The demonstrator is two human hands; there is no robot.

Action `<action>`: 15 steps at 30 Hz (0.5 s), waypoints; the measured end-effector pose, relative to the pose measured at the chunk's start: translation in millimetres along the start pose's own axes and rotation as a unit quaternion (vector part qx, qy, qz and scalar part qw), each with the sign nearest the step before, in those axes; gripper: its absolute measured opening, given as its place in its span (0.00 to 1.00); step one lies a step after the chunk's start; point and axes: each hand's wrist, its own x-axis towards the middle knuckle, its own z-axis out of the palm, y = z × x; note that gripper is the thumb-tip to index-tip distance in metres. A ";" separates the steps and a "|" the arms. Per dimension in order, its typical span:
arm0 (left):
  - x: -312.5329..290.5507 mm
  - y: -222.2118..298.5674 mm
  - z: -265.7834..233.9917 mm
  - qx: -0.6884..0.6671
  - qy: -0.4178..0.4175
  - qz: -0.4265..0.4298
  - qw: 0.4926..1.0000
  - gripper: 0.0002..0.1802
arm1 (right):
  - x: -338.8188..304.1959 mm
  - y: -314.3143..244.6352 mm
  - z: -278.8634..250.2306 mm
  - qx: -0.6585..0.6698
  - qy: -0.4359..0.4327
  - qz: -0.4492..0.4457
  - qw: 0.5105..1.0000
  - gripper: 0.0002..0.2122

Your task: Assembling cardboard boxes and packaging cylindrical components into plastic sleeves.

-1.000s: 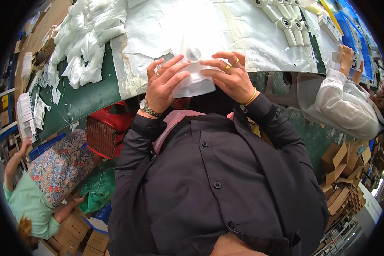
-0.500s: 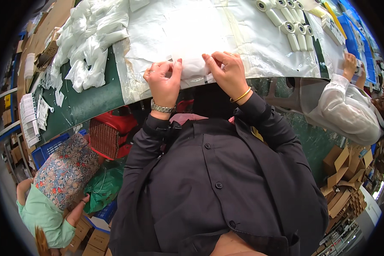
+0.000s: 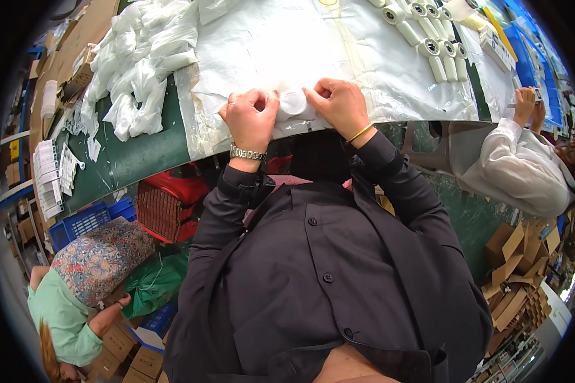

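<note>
Crinkled white sheeting (image 3: pixel 236 51) | round whitish shape (image 3: pixel 292 103) in translucent film (image 3: pixel 308 111) | left fingers (image 3: pixel 270 104) pinching film | right fingers (image 3: pixel 317 99) narrow, hold unclear

Left grip (image 3: pixel 250 118), right grip (image 3: pixel 341 110) pinched (knuckles bent).

A stack of white printed sheets (image 3: pixel 47 175) lies at the left end of the worktop (image 3: pixel 128 165), close to its near edge. Below that edge, on the left, are a blue plastic crate (image 3: pixel 86 223) and a red item with a brown ribbed panel (image 3: pixel 156 210). A co-worker in a mint-green top (image 3: pixel 61 309) has one hand at a green plastic bag (image 3: pixel 160 281); brown cartons (image 3: pixel 148 361) are located nearby. Blue bins (image 3: pixel 529 64) are positioned at the worktop's right end. Open cardboard cartons (image 3: pixel 519 246) lie heaped below the right part.
</note>
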 end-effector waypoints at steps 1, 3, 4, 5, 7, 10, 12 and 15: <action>0.4 0.7 -0.9 -0.007 0.032 -0.001 0.999 0.12 | -0.7 1.7 0.1 0.000 0.002 -0.003 1.000 0.12; 2.6 5.0 -7.0 -0.010 0.071 -0.001 0.997 0.14 | -4.5 2.0 0.2 -0.029 0.019 -0.029 0.999 0.09; 2.9 10.0 -11.0 -0.031 0.066 0.084 0.994 0.19 | -6.1 1.8 0.7 -0.043 0.027 -0.045 0.998 0.08; 2.4 16.7 -14.5 -0.050 0.061 0.167 0.983 0.24 | -8.7 3.0 -0.4 -0.039 0.027 -0.054 0.997 0.08; -0.1 42.1 -22.3 -0.013 -0.023 0.178 0.984 0.31 | -8.7 4.2 -0.3 -0.059 0.033 -0.109 0.992 0.08; -2.8 34.2 -12.8 0.023 -0.025 0.147 0.989 0.34 | -11.5 3.4 -3.2 -0.082 0.013 -0.086 0.993 0.07; -2.7 27.5 -12.5 -0.024 -0.005 0.125 0.992 0.34 | -11.6 -4.2 -6.5 -0.070 -0.009 -0.089 0.994 0.06; -1.7 -0.6 -17.6 -0.182 -0.006 0.018 0.983 0.33 | -12.1 -3.3 -5.3 -0.064 0.010 -0.146 0.987 0.07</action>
